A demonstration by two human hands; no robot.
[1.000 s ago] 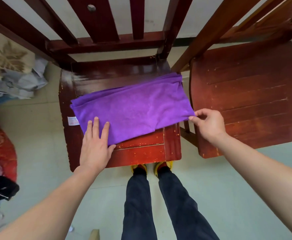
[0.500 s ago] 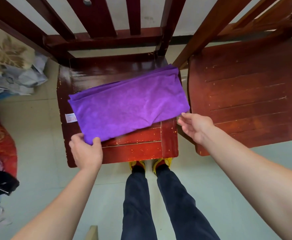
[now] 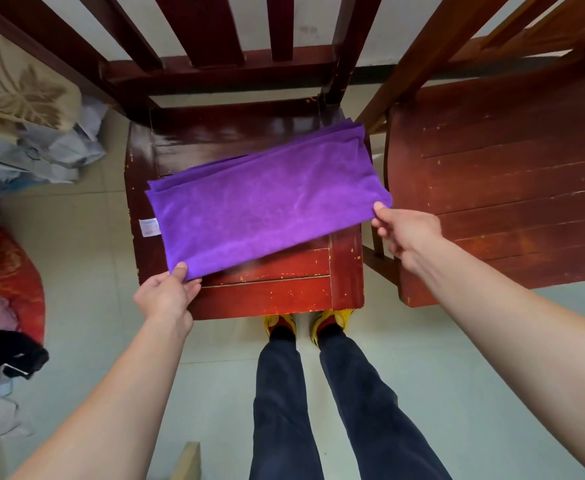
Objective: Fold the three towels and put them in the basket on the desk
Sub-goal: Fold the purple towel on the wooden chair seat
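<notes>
Far left, on the pale tiled floor (image 3: 86, 271): heaped pale cloth (image 3: 24, 133) with a leaf print on top, below it a red bundle (image 3: 10, 282) and a dark garment (image 3: 7, 355). Next, a dark red wooden chair (image 3: 266, 296), chipped along the seat's front edge, glossy toward the slatted back, set against a white wall (image 3: 318, 32). Across that seat, slanting from the left edge up toward the back right corner: the purple towel (image 3: 266, 206), folded into a long layered band, with a white label (image 3: 149, 227) at its left end. Pinches the towel's near left corner with the left hand (image 3: 166, 296), thumb on top and fingers curled beneath, over the front left part of the seat. Pinches the near right corner with the right hand (image 3: 405, 230), thumb on top, just past the seat's right edge, over the gap between the chairs. Right of that gap, a second chair (image 3: 509, 188) of the same red wood, with a planked and scuffed seat. Below the first seat's front edge, yellow-and-red shoes (image 3: 279, 323) and dark trousers (image 3: 277, 410). At the bottom edge, a pale wooden end (image 3: 187, 459).
</notes>
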